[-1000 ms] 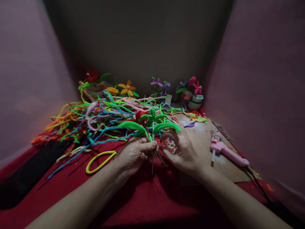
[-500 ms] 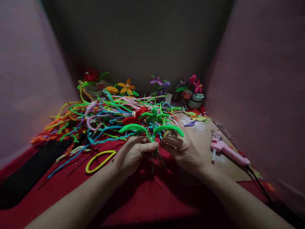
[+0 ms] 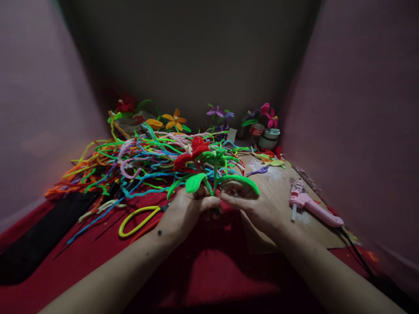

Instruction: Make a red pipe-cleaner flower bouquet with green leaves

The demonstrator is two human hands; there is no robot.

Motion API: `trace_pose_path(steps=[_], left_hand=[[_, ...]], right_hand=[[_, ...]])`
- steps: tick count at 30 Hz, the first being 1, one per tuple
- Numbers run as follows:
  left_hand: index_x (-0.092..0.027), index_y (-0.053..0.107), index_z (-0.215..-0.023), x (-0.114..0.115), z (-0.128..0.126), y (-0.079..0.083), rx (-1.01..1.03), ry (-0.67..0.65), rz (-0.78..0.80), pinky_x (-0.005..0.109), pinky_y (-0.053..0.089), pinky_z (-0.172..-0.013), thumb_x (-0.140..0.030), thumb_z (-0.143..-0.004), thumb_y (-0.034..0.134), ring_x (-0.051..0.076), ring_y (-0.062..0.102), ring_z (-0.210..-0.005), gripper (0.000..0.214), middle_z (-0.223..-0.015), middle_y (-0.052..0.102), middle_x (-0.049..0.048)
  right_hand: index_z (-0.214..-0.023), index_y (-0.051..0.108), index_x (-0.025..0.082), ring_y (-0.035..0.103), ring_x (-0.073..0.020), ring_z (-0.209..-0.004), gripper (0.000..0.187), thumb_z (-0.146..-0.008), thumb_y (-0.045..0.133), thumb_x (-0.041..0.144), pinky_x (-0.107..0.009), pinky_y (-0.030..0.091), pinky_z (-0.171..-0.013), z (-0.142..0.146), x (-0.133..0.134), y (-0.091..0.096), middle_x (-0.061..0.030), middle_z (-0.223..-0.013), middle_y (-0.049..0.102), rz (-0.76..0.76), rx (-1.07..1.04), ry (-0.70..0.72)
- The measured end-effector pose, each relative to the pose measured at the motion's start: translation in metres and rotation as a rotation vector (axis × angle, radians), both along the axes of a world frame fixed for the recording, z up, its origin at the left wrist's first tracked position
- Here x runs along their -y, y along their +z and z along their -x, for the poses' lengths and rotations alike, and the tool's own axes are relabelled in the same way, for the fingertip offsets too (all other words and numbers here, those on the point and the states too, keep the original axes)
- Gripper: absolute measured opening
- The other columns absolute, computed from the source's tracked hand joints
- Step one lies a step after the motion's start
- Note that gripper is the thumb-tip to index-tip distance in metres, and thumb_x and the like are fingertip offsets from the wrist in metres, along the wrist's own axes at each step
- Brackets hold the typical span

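Observation:
A pipe-cleaner flower (image 3: 199, 150), red with a pale centre, stands above my hands on green stems, beside a green bud-like part (image 3: 216, 155). My left hand (image 3: 180, 213) is closed round the bundled stems, thumb across the front. From the right, the thumb and fingers of my right hand (image 3: 262, 213) pinch at the base of the flower's right-hand leaf (image 3: 240, 179). Another green leaf (image 3: 195, 183) curls over my left fingers. The lower stem ends are mostly hidden behind the hands.
Loose coloured pipe cleaners (image 3: 140, 152) heap behind. Yellow-handled pliers or scissors (image 3: 137, 220) lie by my left wrist. A pink glue gun (image 3: 310, 207) rests on a brown board (image 3: 281, 174) at right. Finished flowers (image 3: 176, 117) and a lidded jar (image 3: 269, 138) stand at the back.
The flower has turned and tilted, so its red petals show higher and the left leaf points more toward me. My right fingers have come in closer to the stems.

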State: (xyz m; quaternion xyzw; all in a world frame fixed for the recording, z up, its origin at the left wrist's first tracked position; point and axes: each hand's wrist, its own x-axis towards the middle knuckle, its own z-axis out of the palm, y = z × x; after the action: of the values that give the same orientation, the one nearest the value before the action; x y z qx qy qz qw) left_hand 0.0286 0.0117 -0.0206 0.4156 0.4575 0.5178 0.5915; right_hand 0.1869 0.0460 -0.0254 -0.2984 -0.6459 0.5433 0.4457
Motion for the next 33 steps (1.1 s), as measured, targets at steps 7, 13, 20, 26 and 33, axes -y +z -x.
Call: trace_pose_path(steps=[7,13,20,26,33], left_hand=[[-0.015,0.068,-0.068,0.000,-0.001,-0.002,-0.152,-0.131,-0.011,0.024,0.039,-0.053,-0.022,-0.064,0.069,0.015,0.056,-0.055,0.008,-0.060,0.064,0.0023],[-0.015,0.065,-0.061,0.000,-0.004,0.000,-0.241,-0.154,-0.063,0.023,0.039,-0.049,-0.016,-0.065,0.066,0.012,0.050,-0.046,0.005,-0.054,0.061,0.0006],[-0.015,0.067,-0.065,-0.002,-0.003,-0.003,-0.208,-0.189,-0.044,0.023,0.040,-0.052,-0.014,-0.065,0.065,0.012,0.051,-0.051,0.003,-0.057,0.061,0.0015],[-0.014,0.069,-0.066,-0.001,0.000,0.001,-0.229,-0.275,-0.049,0.025,0.041,-0.056,-0.017,-0.065,0.064,0.013,0.053,-0.053,0.007,-0.058,0.063,0.0024],[-0.015,0.070,-0.063,0.001,0.001,0.007,-0.250,-0.326,-0.076,0.025,0.041,-0.056,-0.016,-0.065,0.061,0.014,0.052,-0.056,0.010,-0.059,0.063,0.0036]], right_hand=[[-0.066,0.060,0.017,0.053,-0.0126,-0.062,0.012,-0.072,0.064,0.026,-0.026,0.045,-0.059,0.001,0.000,0.009,0.0006,-0.066,0.056,0.100,0.034,0.085],[-0.074,0.066,0.018,0.057,-0.0139,-0.067,0.010,-0.072,0.064,0.027,-0.028,0.047,-0.064,0.000,0.000,0.006,-0.0004,-0.071,0.062,0.066,0.116,0.039],[-0.063,0.069,0.022,0.058,-0.0188,-0.080,0.005,-0.066,0.069,0.026,-0.030,0.048,-0.071,0.003,0.006,0.017,-0.0004,-0.074,0.065,-0.103,0.148,-0.119],[-0.076,0.068,0.021,0.059,-0.0159,-0.067,0.016,-0.066,0.070,0.033,-0.029,0.048,-0.062,0.006,0.011,0.002,0.0007,-0.070,0.064,0.207,-0.090,0.041],[-0.072,0.068,0.020,0.060,-0.0176,-0.068,0.015,-0.063,0.072,0.032,-0.032,0.048,-0.068,0.006,0.010,-0.021,-0.0005,-0.071,0.064,0.375,-0.200,0.084]])
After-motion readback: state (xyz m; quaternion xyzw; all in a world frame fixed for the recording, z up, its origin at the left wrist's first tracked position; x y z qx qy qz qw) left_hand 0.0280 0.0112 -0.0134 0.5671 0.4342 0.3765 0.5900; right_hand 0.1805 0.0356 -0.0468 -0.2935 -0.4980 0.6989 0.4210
